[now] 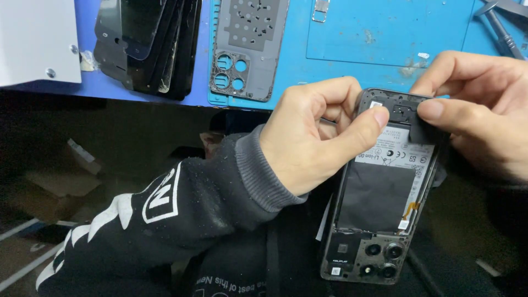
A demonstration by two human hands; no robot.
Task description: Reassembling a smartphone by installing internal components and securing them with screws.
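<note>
Both hands, left point(313, 137) and right point(484, 107), pinch one opened phone point(379, 192); one back cover point(247, 49) lies beyond.

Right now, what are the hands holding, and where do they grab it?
Both hands hold an opened phone with its back cover off. The left hand and right hand pinch its top end with thumb and fingers.

Even, cool light falls from above onto the blue desk point(385, 33), which is the brightest part of the picture, while everything below its edge sinks into deep shadow. The left hand point(313, 137) and right hand point(484, 110) are well lit and sharp, casting only soft shadows. The cardboard left of the left hand is dim and slightly blurred.
</note>
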